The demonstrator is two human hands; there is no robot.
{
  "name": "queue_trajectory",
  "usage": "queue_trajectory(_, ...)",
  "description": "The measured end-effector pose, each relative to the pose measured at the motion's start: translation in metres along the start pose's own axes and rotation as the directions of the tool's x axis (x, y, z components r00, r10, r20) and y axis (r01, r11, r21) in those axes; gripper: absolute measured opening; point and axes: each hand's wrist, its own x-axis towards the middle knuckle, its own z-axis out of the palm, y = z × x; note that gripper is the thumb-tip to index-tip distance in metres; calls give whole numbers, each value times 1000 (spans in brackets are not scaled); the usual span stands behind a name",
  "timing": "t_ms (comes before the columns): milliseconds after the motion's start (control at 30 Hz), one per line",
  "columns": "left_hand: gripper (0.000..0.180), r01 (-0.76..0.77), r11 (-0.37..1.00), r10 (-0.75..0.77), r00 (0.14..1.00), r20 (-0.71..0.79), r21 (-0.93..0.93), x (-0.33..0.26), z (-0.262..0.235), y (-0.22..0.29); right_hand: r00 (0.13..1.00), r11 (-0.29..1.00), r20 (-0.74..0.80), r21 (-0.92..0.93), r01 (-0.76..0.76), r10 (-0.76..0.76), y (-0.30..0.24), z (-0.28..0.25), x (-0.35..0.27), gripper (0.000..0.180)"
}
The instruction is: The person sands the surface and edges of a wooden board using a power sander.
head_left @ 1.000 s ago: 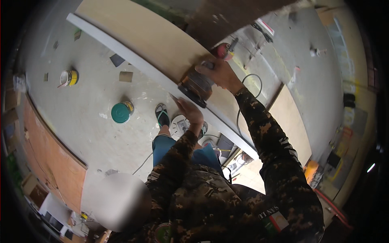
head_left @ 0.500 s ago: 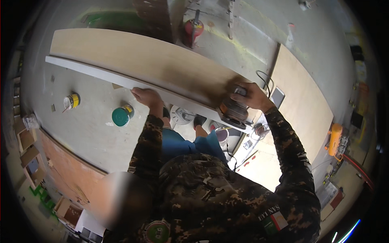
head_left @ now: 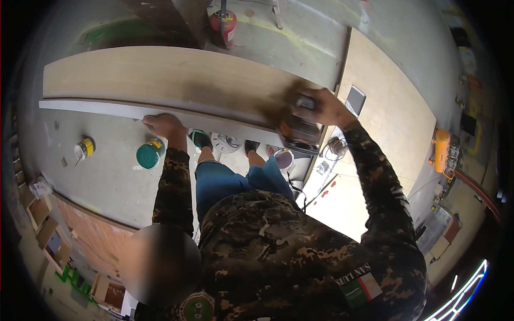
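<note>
A long, pale wooden board with a white front edge lies across in front of me. My left hand is closed at that white edge, left of the middle; its thumb side shows, and the fingers under the edge are partly hidden. My right hand grips an orange and black power sander from above. The sander rests near the right end of the board, by the front edge, and is smeared by motion. A dark shadow falls on the wood beside it.
Below the board stand a green-lidded can, a yellow-banded can and a can of dark paint. A large wood sheet with a phone on it lies at right. An orange air compressor and a red tank stand farther off.
My view has shifted, so the board appears turned and moved left. The sander sits slightly farther left in view, with my right hand still on it. My left hand stays at the white edge.
</note>
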Motion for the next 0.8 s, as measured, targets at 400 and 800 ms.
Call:
queue_trajectory(400,58,9,993,0,996,-84,115,9,-10,3,997,997,-8,18,-72,72,22,-1,-28,47)
queue_trajectory(800,58,9,1000,-11,998,-57,-25,26,-23,-30,1000,999,23,47,2,-3,-9,26,27,45)
